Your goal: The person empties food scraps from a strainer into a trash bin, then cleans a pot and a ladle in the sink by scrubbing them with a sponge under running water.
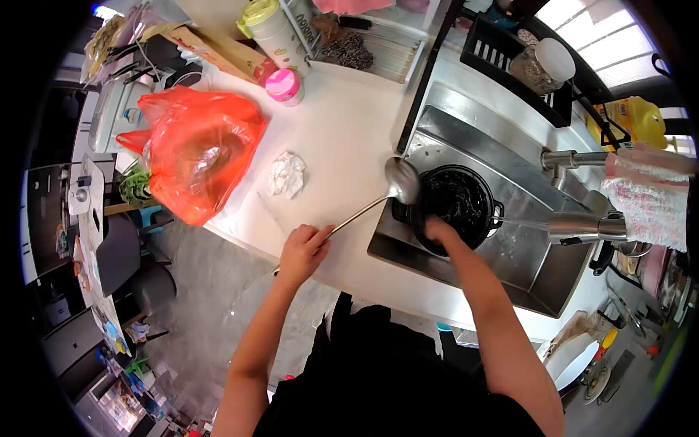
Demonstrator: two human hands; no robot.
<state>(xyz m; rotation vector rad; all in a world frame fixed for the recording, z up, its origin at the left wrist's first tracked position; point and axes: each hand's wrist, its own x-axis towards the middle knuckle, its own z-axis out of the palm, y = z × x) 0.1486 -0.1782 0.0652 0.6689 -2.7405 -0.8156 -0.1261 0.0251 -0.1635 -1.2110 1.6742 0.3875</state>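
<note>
My left hand [304, 251] is closed around the long handle of a metal ladle [403, 180]. The ladle's bowl is raised at the sink's left edge, next to the pot. A black two-handled pot [480, 180] sits in the stainless steel sink [535, 266], with water and some froth inside. My right hand [435, 229] reaches into the near left side of the pot; its fingers are hidden inside. A thin stream of water runs from the faucet [582, 227] toward the pot's right handle.
On the white counter [349, 131] lie a crumpled white wad [287, 175], a red plastic bag [200, 156] and a pink-lidded jar [284, 87]. A black rack [502, 54] holding a glass jar stands behind the sink. Pink-and-white cloths [648, 193] hang at the right.
</note>
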